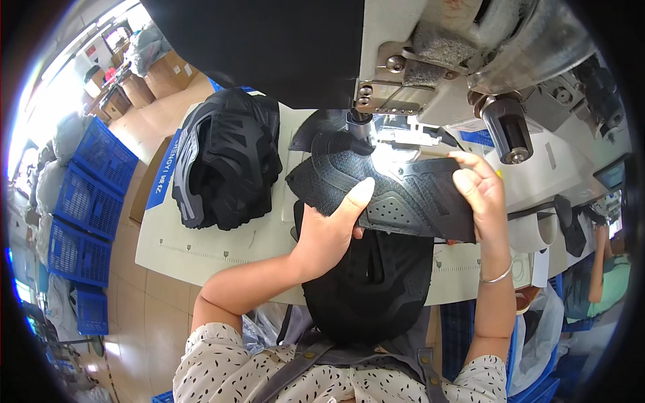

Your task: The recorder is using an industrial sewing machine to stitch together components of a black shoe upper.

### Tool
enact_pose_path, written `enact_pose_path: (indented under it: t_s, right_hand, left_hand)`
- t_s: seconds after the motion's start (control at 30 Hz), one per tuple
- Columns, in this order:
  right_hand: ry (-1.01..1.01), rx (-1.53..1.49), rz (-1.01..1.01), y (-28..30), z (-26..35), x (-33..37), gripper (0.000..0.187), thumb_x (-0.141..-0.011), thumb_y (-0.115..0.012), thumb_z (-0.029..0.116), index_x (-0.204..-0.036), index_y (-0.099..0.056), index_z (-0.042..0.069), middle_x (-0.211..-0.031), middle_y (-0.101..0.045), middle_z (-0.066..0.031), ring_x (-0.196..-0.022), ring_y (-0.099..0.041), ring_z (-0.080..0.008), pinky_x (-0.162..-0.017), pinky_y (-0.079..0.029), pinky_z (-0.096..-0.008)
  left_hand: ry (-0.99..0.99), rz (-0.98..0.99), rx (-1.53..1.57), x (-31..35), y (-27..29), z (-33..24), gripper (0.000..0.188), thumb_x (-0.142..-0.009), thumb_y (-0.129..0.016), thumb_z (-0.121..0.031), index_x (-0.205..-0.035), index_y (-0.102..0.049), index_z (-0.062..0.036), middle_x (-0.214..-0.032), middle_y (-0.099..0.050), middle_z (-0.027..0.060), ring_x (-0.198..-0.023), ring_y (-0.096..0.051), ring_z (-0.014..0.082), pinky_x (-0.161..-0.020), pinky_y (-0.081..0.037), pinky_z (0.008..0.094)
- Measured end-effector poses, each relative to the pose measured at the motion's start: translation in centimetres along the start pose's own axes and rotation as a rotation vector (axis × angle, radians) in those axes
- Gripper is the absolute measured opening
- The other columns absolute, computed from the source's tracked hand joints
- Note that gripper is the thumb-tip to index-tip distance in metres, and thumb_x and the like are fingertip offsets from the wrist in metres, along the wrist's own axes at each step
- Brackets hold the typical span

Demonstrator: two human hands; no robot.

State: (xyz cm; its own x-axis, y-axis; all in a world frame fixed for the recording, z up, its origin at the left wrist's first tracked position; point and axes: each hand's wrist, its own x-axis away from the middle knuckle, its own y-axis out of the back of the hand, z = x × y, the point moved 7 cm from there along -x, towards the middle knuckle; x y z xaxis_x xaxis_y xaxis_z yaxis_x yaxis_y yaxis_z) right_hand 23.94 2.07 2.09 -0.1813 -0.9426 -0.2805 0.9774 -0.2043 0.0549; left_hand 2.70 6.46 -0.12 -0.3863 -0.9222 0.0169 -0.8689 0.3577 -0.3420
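- A worker at an industrial sewing machine (463,60) holds a black mesh-and-synthetic shoe upper panel (396,191) flat under the machine's needle area, lit by a small bright lamp.
- The left hand (329,228) grips the panel's near left edge, thumb pressed on top and fingers tucked beneath it.
- The right hand (480,191) pinches the panel's right edge, fingers curled over the top; a thin silver bangle (496,277) circles that wrist.
- The panel sits raised above the pale tabletop (201,248), its far edge at the presser foot (363,127), where the stitching point appears to be.
- A heap of similar black shoe uppers (228,158) lies on the tabletop to the left, well apart from the hands; whether these are stitched or waiting cannot be told.
- Another dark piece (373,282) drapes over the tabletop's near edge, at the worker's lap.
- Judging by the position, the seam on this panel looks to be in progress, with the pile suggesting a run of many pieces.
- Blue plastic crates (87,201) are stacked on the floor at left; another person (605,275) sits at right.
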Motion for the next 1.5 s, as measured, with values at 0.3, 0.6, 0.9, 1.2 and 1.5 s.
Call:
enact_pose_path:
  t_s: [0.3,0.6,0.9,1.2,1.5]
  right_hand:
    - [0.046,0.017,-0.096,0.3,1.6,-0.1,0.025,-0.086,-0.055,0.004,-0.109,-0.055,-0.003,-0.083,-0.062,-0.0021,-0.073,-0.053,-0.0032,-0.067,-0.042,-0.0158]
    - [0.079,0.031,-0.118,0.3,1.7,0.0,0.024,-0.085,-0.055,0.004,-0.108,-0.056,-0.003,-0.083,-0.062,-0.0015,-0.072,-0.053,-0.0021,-0.066,-0.041,-0.0151]
    - [0.1,0.025,-0.137,0.2,1.4,0.3,0.025,-0.085,-0.055,0.004,-0.109,-0.055,-0.002,-0.077,-0.06,0.001,-0.068,-0.049,-0.0009,-0.062,-0.039,-0.0146]
    - [0.103,0.076,-0.087,-0.4,1.7,0.9,0.028,-0.086,-0.054,0.003,-0.113,-0.053,-0.001,-0.077,-0.058,0.0009,-0.067,-0.047,-0.001,-0.062,-0.039,-0.0151]
    - [0.009,-0.035,-0.135,-1.4,1.7,2.7,0.029,-0.087,-0.055,0.006,-0.115,-0.05,0.0,-0.069,-0.056,0.0019,-0.062,-0.046,-0.0009,-0.058,-0.037,-0.0149]
  left_hand:
    - [0.017,-0.023,-0.038,-0.2,0.3,-0.3,0.014,-0.085,-0.059,-0.019,-0.092,-0.057,-0.0062,-0.078,-0.057,-0.0021,-0.059,-0.049,0.0038,-0.044,-0.041,0.0187]
    - [-0.01,0.009,-0.037,-0.9,0.5,-0.5,0.015,-0.084,-0.06,-0.018,-0.094,-0.056,-0.0061,-0.079,-0.056,-0.0016,-0.059,-0.049,0.0043,-0.044,-0.041,0.0181]
    - [0.002,0.046,-0.1,-1.4,0.7,-1.2,0.016,-0.084,-0.06,-0.018,-0.094,-0.056,-0.0058,-0.079,-0.057,-0.0014,-0.061,-0.05,0.004,-0.044,-0.04,0.0179]
    - [-0.096,0.044,-0.151,-2.0,0.6,-2.5,0.014,-0.084,-0.059,-0.019,-0.086,-0.059,-0.0044,-0.068,-0.057,-0.0009,-0.053,-0.05,0.0053,-0.042,-0.039,0.0197]
    - [-0.061,0.091,-0.17,-2.4,1.0,-1.4,0.022,-0.087,-0.054,-0.025,-0.086,-0.06,-0.0038,-0.063,-0.059,0.0003,-0.046,-0.051,0.0062,-0.041,-0.037,0.0179]
